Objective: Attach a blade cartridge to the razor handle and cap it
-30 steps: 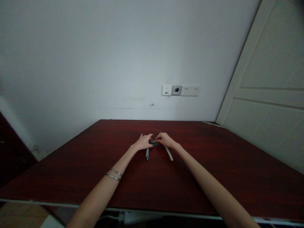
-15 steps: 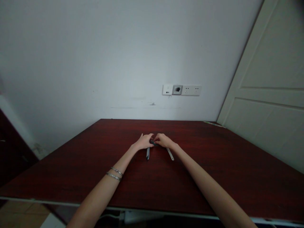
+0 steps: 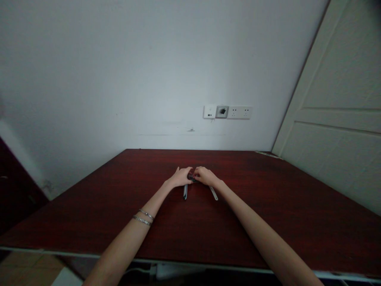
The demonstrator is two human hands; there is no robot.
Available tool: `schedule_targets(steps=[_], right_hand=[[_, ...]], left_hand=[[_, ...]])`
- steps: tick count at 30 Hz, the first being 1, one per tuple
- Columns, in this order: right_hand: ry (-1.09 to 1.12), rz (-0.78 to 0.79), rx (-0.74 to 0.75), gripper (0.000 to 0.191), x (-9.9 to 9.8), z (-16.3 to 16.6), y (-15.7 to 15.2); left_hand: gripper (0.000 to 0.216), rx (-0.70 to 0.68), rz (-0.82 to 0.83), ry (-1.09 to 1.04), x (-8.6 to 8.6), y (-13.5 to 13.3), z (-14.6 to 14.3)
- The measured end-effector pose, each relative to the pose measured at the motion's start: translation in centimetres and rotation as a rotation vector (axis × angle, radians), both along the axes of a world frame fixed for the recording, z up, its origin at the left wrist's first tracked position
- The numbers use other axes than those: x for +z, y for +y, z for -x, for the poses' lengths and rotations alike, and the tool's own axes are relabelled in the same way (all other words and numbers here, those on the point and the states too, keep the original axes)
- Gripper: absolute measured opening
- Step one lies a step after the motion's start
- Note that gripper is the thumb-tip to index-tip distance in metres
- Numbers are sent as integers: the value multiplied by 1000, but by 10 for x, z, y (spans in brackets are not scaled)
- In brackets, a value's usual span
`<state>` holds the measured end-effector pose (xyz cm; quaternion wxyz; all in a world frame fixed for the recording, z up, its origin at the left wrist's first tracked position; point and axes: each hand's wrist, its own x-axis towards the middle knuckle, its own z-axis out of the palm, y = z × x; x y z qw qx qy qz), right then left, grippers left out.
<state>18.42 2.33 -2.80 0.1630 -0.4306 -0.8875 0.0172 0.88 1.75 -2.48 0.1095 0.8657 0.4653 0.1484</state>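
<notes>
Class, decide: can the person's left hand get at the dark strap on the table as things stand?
Probably yes: the left hand lies right beside the dark strap, and nothing covers the strap's free end.

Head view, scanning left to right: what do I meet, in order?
Bracelets → left hand → small dark object between the hands → right hand → wall sockets → door.

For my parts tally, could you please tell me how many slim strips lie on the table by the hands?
2: a dark strip extends from under the left hand, and a pale strip from under the right hand. More may hide beneath the hands.
</notes>
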Motion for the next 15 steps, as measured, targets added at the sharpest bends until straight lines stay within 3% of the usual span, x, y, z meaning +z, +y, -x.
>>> schedule_targets(steps=[6, 9, 13, 15], right_hand=[[120, -1, -11, 18, 3, -6, 1], [207, -44, -56, 20, 10, -13, -2], [194, -86, -96, 23, 23, -17, -12], [166, -117, -94, 24, 28, -14, -18]], left_hand=[[62, -21, -80, 31, 1, 2, 0], [53, 3, -103, -104, 8, 3, 1], [25, 235, -134, -486, 21, 4, 5], [21, 355, -70, -604, 26, 3, 7]])
